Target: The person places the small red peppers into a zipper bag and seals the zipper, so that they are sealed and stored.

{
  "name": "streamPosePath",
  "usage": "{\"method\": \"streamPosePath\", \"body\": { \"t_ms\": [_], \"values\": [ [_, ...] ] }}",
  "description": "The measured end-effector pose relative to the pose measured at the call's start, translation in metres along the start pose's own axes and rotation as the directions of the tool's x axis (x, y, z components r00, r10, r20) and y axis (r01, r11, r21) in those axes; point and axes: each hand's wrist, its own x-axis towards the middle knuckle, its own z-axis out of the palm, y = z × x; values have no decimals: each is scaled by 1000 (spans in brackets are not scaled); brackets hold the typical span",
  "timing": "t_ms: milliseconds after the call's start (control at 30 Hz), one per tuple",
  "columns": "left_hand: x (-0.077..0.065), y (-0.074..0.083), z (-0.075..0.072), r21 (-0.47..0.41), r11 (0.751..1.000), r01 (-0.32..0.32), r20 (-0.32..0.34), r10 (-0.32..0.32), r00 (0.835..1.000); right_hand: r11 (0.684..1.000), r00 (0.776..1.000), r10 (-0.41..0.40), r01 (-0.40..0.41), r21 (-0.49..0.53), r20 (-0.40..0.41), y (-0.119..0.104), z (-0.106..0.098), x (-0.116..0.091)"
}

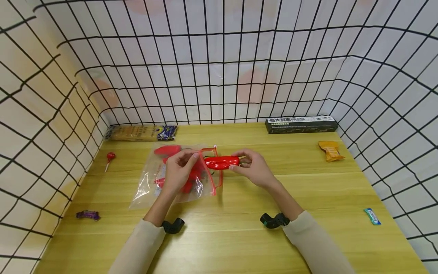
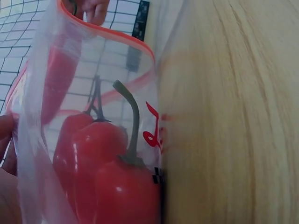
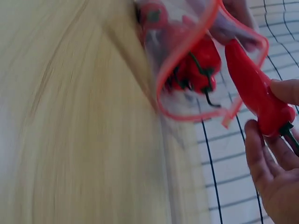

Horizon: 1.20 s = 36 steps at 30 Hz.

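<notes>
A clear zip bag (image 1: 143,190) with a red-edged mouth lies on the table, holding several red peppers (image 2: 127,193) with green stems. My left hand (image 1: 178,171) pinches the bag near its mouth, which gapes toward the right. Another red pepper (image 1: 224,163), long and glossy, is held at its stem end between the thumb and fingers of my right hand (image 1: 254,167). In the right wrist view this pepper's tip points into the bag's open mouth (image 3: 191,117). Part of the bag is hidden behind my left hand.
Along the back lie a noodle packet (image 1: 140,133) and a black pasta box (image 1: 302,125). To the left are a red lollipop (image 1: 110,156) and a purple wrapped candy (image 1: 88,215). An orange packet (image 1: 330,151) and a blue wrapped candy (image 1: 372,216) lie right. Black wire mesh (image 1: 224,61) surrounds the table.
</notes>
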Motion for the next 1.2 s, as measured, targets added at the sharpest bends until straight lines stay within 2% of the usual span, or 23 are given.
{"method": "streamPosePath", "body": {
  "t_ms": [167,433,567,767,900,1000,1133,1200],
  "values": [
    [-1,6,1,30,999,-28,-20,29,999,997,999,-42,41,-63,-14,-3,23,9],
    [-4,13,3,124,988,-87,-61,95,994,999,999,-30,31,43,-35,-8,55,17],
    [-4,12,6,144,986,-81,-82,93,992,996,1000,-28,28,81,-9,-7,63,18],
    [-3,5,6,60,998,-25,-76,29,997,994,998,-9,2,111,64,-2,56,11],
    [-2,1,6,33,999,-16,-67,18,998,989,998,17,-26,146,65,-4,43,0],
    [1,-10,5,24,1000,-11,-68,13,998,985,996,39,-52,162,85,-6,35,-9],
    [7,-28,5,9,1000,-6,-80,6,997,979,981,54,-88,182,184,-8,32,-20],
    [8,-32,6,7,1000,-9,-85,9,996,972,971,54,-105,210,232,-9,34,-23]
  ]
}}
